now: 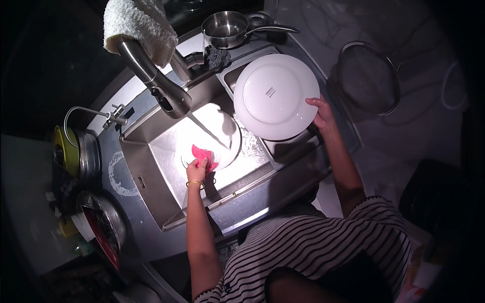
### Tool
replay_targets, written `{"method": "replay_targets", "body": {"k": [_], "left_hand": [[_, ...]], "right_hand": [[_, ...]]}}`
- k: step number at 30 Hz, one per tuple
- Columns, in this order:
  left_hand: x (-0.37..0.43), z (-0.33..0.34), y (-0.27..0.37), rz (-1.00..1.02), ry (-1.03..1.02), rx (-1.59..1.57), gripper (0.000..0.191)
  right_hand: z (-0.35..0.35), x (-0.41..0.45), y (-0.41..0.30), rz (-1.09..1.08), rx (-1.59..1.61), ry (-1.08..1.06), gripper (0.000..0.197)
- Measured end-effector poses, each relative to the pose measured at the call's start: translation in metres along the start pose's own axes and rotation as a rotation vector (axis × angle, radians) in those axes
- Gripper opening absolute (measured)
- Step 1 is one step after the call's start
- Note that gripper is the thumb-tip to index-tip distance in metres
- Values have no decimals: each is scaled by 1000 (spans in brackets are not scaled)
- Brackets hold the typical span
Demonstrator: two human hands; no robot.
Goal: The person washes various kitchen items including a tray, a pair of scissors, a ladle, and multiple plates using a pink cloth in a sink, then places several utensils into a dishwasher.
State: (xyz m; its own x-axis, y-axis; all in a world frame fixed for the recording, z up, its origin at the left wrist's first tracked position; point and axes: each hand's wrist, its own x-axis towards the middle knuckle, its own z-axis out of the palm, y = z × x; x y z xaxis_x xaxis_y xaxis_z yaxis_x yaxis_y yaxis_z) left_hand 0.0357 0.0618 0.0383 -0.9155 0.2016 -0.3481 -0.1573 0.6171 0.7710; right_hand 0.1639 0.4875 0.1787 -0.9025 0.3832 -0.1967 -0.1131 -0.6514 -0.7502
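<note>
My right hand (pixel 322 113) grips a white plate (pixel 278 94) by its right rim. The plate's underside faces up, bearing a small printed mark, and it is held over the sink's narrower right-hand basin (pixel 282 151). Down in the large steel basin (pixel 151 189), my left hand (pixel 196 171) pinches a bright pink cloth (pixel 202 154). That cloth lies against another white dish (pixel 231 140), whose surface is washed out by glare. From the steel faucet (pixel 174 102) above, a thin stream of water seems to fall onto this dish.
A pale towel (pixel 138 28) wraps the faucet's neck. Behind the sink stand a steel saucepan (pixel 226 29) and a dark scrubber (pixel 218 58). A round mesh strainer (pixel 367 77) is at right. Pans and bowls (pixel 89 151) crowd the left counter, beside a small curved tap (pixel 113 115).
</note>
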Motion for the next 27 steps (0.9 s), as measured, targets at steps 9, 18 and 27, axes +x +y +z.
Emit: {"method": "replay_targets", "body": {"k": [9,18,27], "left_hand": [[0,-2,-7,-1,-11,-14,29],[-1,1,-6,20,-16,5,28],[4,3,-10,38,-1,-36,27]], "right_hand": [[-21,15,-5,67,-106,0,44],[-37,27,14,49,-193,118,43],[-24,23,-1,-114,-1856,495,45]]}}
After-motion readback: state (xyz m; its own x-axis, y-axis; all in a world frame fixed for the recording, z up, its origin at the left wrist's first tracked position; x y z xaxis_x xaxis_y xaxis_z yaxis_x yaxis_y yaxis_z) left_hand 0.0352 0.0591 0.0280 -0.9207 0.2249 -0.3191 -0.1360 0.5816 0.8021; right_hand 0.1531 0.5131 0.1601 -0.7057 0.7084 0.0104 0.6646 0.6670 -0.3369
